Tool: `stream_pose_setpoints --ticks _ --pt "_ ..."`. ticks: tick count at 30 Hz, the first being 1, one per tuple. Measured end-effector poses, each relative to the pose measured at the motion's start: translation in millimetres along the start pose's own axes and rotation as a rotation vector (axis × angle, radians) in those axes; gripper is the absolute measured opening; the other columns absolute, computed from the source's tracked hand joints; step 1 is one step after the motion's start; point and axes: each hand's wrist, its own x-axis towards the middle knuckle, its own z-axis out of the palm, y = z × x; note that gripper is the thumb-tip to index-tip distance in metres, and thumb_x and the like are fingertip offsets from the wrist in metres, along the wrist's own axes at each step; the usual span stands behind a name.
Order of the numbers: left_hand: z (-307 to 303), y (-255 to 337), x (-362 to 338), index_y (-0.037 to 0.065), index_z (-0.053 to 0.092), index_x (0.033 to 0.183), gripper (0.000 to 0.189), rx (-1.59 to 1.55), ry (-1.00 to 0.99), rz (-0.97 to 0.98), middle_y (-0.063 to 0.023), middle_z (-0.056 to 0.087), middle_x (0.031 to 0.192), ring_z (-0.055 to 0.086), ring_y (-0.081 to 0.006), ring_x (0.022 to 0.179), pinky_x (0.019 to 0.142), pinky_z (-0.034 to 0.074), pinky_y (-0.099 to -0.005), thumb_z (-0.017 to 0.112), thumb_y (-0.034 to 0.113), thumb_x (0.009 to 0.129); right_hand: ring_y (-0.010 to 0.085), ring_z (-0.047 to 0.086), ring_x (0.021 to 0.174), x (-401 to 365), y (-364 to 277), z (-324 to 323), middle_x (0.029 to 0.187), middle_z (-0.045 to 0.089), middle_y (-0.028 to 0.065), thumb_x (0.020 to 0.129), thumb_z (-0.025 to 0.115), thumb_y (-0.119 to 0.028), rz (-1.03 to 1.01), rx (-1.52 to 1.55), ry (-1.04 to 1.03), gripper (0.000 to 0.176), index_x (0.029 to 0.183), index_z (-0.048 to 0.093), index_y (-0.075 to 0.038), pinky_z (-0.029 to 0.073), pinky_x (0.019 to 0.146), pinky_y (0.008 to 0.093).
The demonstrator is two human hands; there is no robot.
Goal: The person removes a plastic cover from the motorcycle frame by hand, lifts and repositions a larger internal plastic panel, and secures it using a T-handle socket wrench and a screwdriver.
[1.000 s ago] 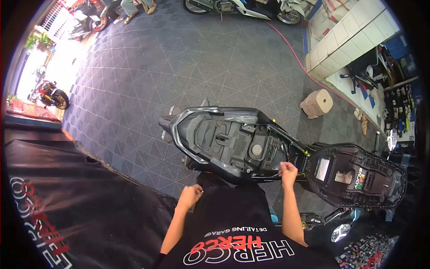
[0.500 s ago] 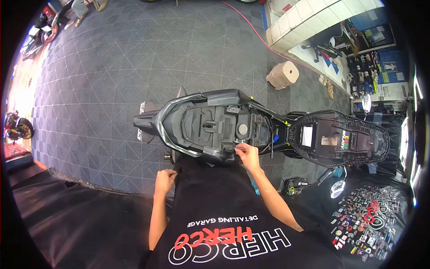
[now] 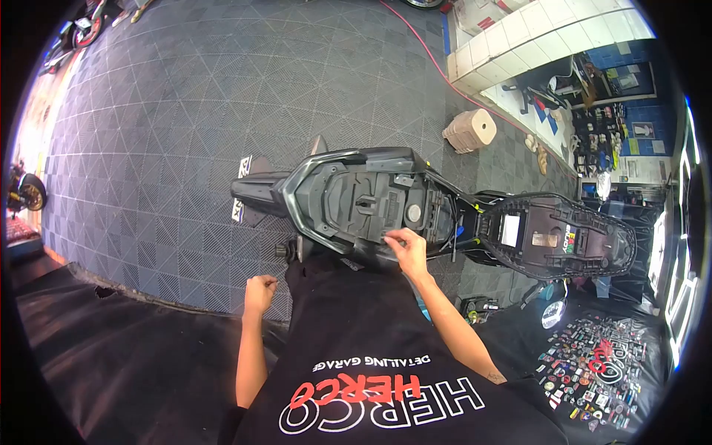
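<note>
A motorcycle [image 3: 356, 159] stands lengthwise in front of me, its seat [image 3: 578, 245] tipped forward on the right with the underside up. Over the near edge of its open under-seat compartment [image 3: 345, 196], my right hand [image 3: 410, 251] is closed in a pinch. Anything between those fingertips is too small to make out. My left hand [image 3: 259, 293] is held out left of my black shirt [image 3: 348, 319], below the motorcycle's tail [image 3: 256, 187]. Its fingers are curled together, and what they hold, if anything, cannot be seen.
Dark patterned floor tiles [image 3: 185, 111] surround the motorcycle. A beige stool [image 3: 469, 132] stands beyond it, near a pink hose [image 3: 423, 48] and a tiled ledge [image 3: 549, 37]. A black mat with several stickers [image 3: 593, 371] lies at the lower right.
My left hand has moved slightly left, away from my shirt. My right hand has lifted a little off the compartment edge, still pinched. The view has shifted slightly.
</note>
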Motion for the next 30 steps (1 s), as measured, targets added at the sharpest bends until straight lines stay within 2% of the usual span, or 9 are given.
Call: stream_pose_setpoints --ticks 1,2,6,8,11,20,26,30 --pt "2.5 -4.5 2.9 -0.005 0.080 0.104 0.020 -0.020 0.008 -0.003 -0.0235 0.079 0.091 0.079 -0.0301 0.084 0.080 0.060 -0.0382 0.078 0.006 0.087 0.0173 0.073 0.081 5.8 -19.8 6.8 0.093 0.078 0.0117 0.089 0.081 -0.007 -0.024 0.030 -0.014 0.014 0.102 0.080 0.000 0.056 0.073 0.0313" --pt "3.6 -7.8 5.0 -0.005 0.080 0.104 0.020 -0.039 0.016 -0.004 -0.0235 0.079 0.091 0.079 -0.0299 0.084 0.080 0.060 -0.0381 0.078 0.006 0.087 0.0239 0.075 0.084 11.9 -41.9 13.3 0.097 0.078 0.0130 0.091 0.080 -0.009 -0.007 0.047 -0.080 0.015 0.103 0.080 -0.001 0.057 0.077 0.0363" --pt "2.7 -10.1 3.2 -0.002 0.081 0.105 0.021 -0.065 0.019 -0.023 -0.0236 0.078 0.092 0.079 -0.0340 0.087 0.083 0.060 -0.0409 0.077 0.010 0.088 0.0288 0.075 0.086 32.9 -87.5 49.3 0.097 0.077 0.0141 0.090 0.079 -0.006 -0.139 0.015 -0.202 0.014 0.103 0.079 0.000 0.058 0.076 0.0380" --pt "5.6 -14.1 0.3 -0.001 0.081 0.105 0.021 -0.083 0.028 -0.029 -0.0235 0.078 0.093 0.079 -0.0340 0.087 0.083 0.060 -0.0412 0.077 0.010 0.088 0.0319 0.075 0.087 39.4 -90.3 63.7 0.097 0.076 0.0147 0.090 0.079 -0.005 -0.277 -0.042 -0.231 0.014 0.102 0.078 0.001 0.058 0.076 0.0395" --pt "8.4 -19.5 -8.9 -0.001 0.081 0.105 0.022 -0.095 0.027 -0.063 -0.0233 0.078 0.093 0.079 -0.0339 0.087 0.084 0.060 -0.0413 0.078 0.010 0.087 0.0355 0.073 0.087 43.8 -87.5 76.8 0.096 0.075 0.0147 0.089 0.078 -0.004 -0.364 -0.031 -0.233 0.012 0.100 0.079 0.000 0.058 0.077 0.0420" --pt "20.0 -46.3 -20.2 -0.001 0.081 0.105 0.021 -0.140 0.078 -0.104 -0.0233 0.079 0.094 0.079 -0.0348 0.089 0.085 0.061 -0.0412 0.078 0.008 0.087 0.0342 0.071 0.094 46.6 -87.5 86.6 0.096 0.072 0.0127 0.090 0.073 -0.005 -0.585 -0.256 -0.259 0.011 0.100 0.077 0.000 0.058 0.083 0.0437" --pt "23.5 -46.5 -20.4 -0.001 0.081 0.104 0.020 -0.154 0.105 -0.082 -0.0222 0.079 0.093 0.079 -0.0334 0.087 0.083 0.060 -0.0405 0.078 0.009 0.086 0.0331 0.070 0.093 46.1 -83.1 92.4 0.096 0.071 0.0113 0.090 0.074 -0.006 -0.623 -0.263 -0.221 0.010 0.099 0.076 -0.001 0.059 0.081 0.0435" --pt "23.1 -41.1 -19.4 -0.002 0.081 0.103 0.019 -0.165 0.097 -0.080 -0.0218 0.079 0.091 0.079 -0.0310 0.084 0.081 0.060 -0.0392 0.078 0.008 0.087 0.0320 0.070 0.091 42.4 -87.5 91.6 0.093 0.069 0.0100 0.089 0.075 -0.008 -0.604 -0.404 -0.213 0.009 0.096 0.075 -0.003 0.058 0.079 0.0435"
